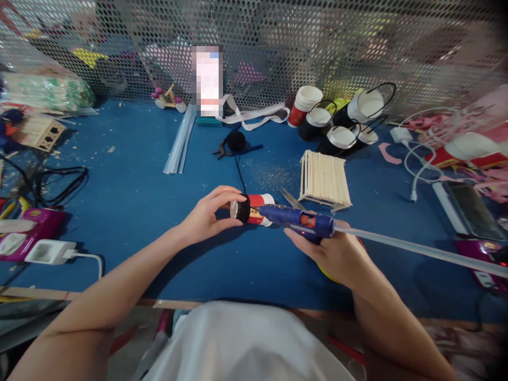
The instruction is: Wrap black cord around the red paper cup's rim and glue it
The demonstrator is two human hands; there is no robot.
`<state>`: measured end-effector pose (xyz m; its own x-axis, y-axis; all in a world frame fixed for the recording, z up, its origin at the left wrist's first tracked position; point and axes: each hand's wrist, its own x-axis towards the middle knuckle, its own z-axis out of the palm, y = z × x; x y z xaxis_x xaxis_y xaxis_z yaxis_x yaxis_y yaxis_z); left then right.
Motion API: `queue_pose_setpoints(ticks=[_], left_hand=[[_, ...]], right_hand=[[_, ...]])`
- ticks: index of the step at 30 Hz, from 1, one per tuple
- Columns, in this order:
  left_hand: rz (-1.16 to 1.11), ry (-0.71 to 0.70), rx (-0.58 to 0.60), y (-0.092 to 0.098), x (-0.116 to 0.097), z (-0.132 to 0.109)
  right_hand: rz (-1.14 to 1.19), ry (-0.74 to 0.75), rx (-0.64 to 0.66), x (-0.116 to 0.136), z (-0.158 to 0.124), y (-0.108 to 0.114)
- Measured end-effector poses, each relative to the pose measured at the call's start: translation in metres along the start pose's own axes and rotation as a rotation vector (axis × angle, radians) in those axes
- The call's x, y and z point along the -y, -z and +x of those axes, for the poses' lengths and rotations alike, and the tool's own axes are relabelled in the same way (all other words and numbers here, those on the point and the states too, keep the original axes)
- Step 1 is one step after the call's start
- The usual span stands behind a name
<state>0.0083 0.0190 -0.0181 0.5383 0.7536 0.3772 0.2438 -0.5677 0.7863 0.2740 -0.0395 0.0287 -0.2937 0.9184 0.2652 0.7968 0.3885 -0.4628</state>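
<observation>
My left hand (214, 214) grips a red and white paper cup (260, 201) that lies on its side, with thumb and fingers round its black-wrapped end. Black cord (240, 172) leads from that wrapping up to a dark ball of cord (236, 141). In my right hand (337, 254) is a blue glue gun (293, 216), its nozzle at the edge of the black wrapping; I cannot tell whether it touches. A long translucent glue stick (416, 246) sticks out of the gun's back. Scissors (291, 200) lie partly hidden behind the gun.
Black-wrapped cups with handles (341, 138) stand at the back right, near a popsicle-stick model (324, 179). Pliers (220, 150), spare glue sticks (180, 143) and white ribbon (257, 115) lie farther back. Purple power strips (32, 233) with cables sit at both sides. A perforated metal screen (254, 32) closes the rear.
</observation>
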Motion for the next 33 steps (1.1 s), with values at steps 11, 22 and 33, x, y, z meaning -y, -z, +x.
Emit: queue_pose_setpoints(ticks=[11,22,33], left_hand=[[-0.173,0.219,-0.063,-0.003,-0.002,0.0],[-0.133,0.126,-0.036,-0.003,-0.003,-0.001],[0.188,-0.099,0.055,-0.001,-0.002,-0.002]], right_hand=[[0.044,0.03,0.059,0.005,0.002,0.004],[0.05,-0.006,-0.013,-0.002,0.002,0.0],[0.062,-0.162,-0.02,-0.009,0.009,-0.001]])
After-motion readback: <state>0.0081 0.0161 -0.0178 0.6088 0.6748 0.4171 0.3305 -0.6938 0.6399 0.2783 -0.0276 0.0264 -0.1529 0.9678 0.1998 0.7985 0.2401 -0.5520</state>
